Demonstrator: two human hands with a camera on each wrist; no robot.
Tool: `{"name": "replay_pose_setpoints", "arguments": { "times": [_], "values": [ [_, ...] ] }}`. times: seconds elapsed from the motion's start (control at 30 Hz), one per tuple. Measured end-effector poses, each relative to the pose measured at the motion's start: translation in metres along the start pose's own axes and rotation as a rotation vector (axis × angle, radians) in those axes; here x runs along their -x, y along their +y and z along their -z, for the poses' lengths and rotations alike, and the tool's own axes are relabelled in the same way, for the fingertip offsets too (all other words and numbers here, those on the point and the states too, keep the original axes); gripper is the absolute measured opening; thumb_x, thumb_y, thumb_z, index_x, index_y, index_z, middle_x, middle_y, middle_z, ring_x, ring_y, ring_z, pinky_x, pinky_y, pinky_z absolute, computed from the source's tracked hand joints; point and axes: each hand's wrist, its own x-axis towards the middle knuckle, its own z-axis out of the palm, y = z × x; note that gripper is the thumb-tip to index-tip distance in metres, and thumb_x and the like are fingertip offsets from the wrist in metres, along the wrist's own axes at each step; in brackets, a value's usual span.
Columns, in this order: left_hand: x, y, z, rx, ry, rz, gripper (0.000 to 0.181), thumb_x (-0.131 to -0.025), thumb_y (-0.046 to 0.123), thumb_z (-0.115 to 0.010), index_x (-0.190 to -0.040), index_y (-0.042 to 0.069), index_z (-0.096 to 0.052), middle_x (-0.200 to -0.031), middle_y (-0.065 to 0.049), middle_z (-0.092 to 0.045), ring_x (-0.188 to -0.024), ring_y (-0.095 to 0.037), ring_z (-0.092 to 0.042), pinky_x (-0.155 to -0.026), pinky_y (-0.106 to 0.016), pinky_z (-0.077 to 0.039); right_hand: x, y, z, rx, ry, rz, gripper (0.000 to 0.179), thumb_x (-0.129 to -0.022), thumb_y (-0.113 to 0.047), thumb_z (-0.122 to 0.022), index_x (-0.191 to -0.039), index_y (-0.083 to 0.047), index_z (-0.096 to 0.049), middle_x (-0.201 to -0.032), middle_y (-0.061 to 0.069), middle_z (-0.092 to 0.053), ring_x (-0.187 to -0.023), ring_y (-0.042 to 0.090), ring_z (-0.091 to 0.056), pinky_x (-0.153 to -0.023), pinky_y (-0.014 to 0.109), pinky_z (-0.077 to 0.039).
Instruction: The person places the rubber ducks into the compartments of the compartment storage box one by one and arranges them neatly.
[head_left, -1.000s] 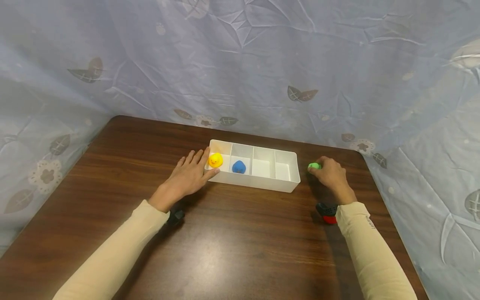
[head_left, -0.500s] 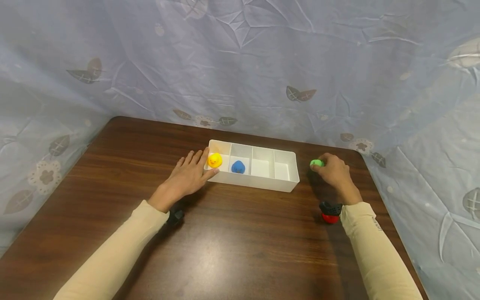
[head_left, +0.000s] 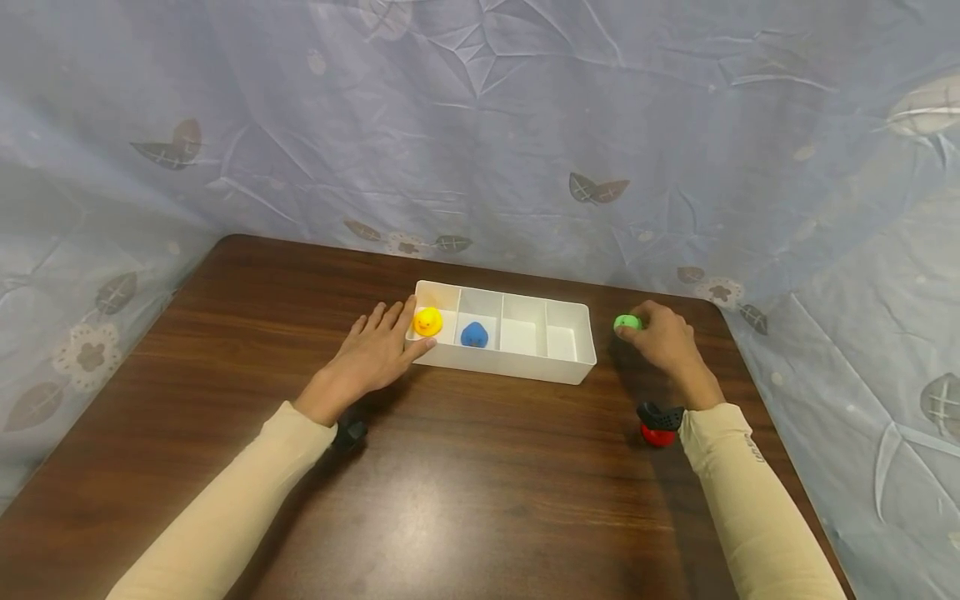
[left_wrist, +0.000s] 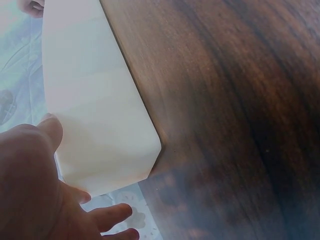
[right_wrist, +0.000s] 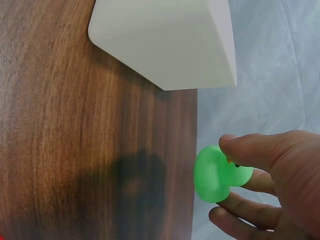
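Nearest are two cream sleeves, the left sleeve [head_left: 217, 500] and the right sleeve [head_left: 750, 500] (small dark lettering runs along the cuff of the right one), reaching forward over a brown wood-grain table [head_left: 480, 517]. A black device [head_left: 351, 435] shows beneath the left wrist, and a black band [head_left: 660, 416] sits at the right wrist; just under that band, a rounded red object [head_left: 657, 437] lies on the table, too covered to identify. Farther on, the left hand [head_left: 373, 352] lies with its fingers extended and slightly spread, gripping nothing, its thumb against the near wall and its index finger against the left end of a white four-compartment tray [head_left: 498, 362]. In the leftmost compartment sits a yellow rubber duck [head_left: 427, 322]; in the next one sits a blue rubber duck [head_left: 474, 335]. To the right of the tray, near its end but apart from it, the right hand [head_left: 667, 340] is partly closed, pinching a green rubber duck [right_wrist: 211, 175] between thumb and fingers above the table. Behind the table's far edge hangs a wrinkled, pale blue-grey cloth [head_left: 480, 125] printed with leaves and flowers.
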Motion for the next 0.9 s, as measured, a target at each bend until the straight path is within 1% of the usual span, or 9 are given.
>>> {"name": "replay_pose_setpoints", "arguments": {
  "times": [0.13, 0.23, 0.43, 0.53, 0.67, 0.9],
  "values": [
    [0.0, 0.0, -0.001, -0.011, 0.001, -0.002, 0.09, -0.111, 0.067, -0.03, -0.173, 0.011, 0.005, -0.178, -0.025, -0.014, -0.165, -0.051, -0.01, -0.133, -0.071, -0.01, 0.0, -0.003, 0.002, -0.002, 0.008, 0.011, 0.045, -0.101, -0.031, -0.072, -0.129, 0.004, -0.064, -0.12, 0.027, -0.071, -0.113, 0.048, -0.065, -0.105, 0.072, -0.037],
    [-0.001, -0.001, -0.002, -0.018, 0.006, -0.004, 0.09, -0.111, 0.067, -0.03, -0.172, 0.011, 0.006, -0.179, -0.025, -0.012, -0.166, -0.051, -0.009, -0.133, -0.071, -0.009, 0.0, -0.005, 0.004, -0.012, 0.007, 0.015, 0.045, -0.102, -0.031, -0.071, -0.129, 0.004, -0.064, -0.121, 0.027, -0.071, -0.114, 0.047, -0.065, -0.107, 0.072, -0.036],
    [-0.002, 0.0, -0.002, -0.015, 0.011, -0.004, 0.089, -0.112, 0.064, -0.031, -0.172, 0.012, 0.007, -0.18, -0.024, -0.006, -0.166, -0.05, -0.005, -0.133, -0.071, -0.005, 0.001, -0.012, 0.008, -0.01, 0.006, 0.027, 0.048, -0.102, -0.036, -0.07, -0.131, 0.001, -0.065, -0.123, 0.025, -0.072, -0.113, 0.044, -0.066, -0.102, 0.068, -0.044],
    [-0.002, 0.0, -0.002, -0.011, 0.009, -0.002, 0.089, -0.112, 0.063, -0.032, -0.172, 0.012, 0.007, -0.18, -0.024, -0.004, -0.166, -0.05, -0.004, -0.133, -0.071, -0.004, 0.001, -0.018, 0.01, -0.019, 0.003, 0.038, 0.046, -0.102, -0.036, -0.07, -0.13, 0.0, -0.065, -0.122, 0.024, -0.072, -0.112, 0.043, -0.066, -0.102, 0.067, -0.044],
    [-0.001, 0.0, -0.001, -0.012, 0.008, 0.0, 0.089, -0.112, 0.064, -0.032, -0.172, 0.012, 0.007, -0.18, -0.024, -0.004, -0.167, -0.049, -0.004, -0.133, -0.071, -0.004, 0.002, -0.029, 0.014, -0.037, -0.005, 0.047, 0.045, -0.102, -0.036, -0.07, -0.13, -0.001, -0.065, -0.122, 0.024, -0.071, -0.114, 0.044, -0.064, -0.101, 0.066, -0.046],
    [-0.001, 0.0, -0.001, -0.01, 0.008, -0.001, 0.09, -0.111, 0.065, -0.03, -0.172, 0.012, 0.008, -0.18, -0.023, -0.004, -0.167, -0.049, -0.004, -0.133, -0.071, -0.004, 0.002, -0.049, 0.018, -0.056, -0.024, 0.06, 0.047, -0.102, -0.04, -0.07, -0.131, -0.003, -0.065, -0.129, 0.022, -0.069, -0.119, 0.042, -0.063, -0.099, 0.061, -0.051]
  ]
}}
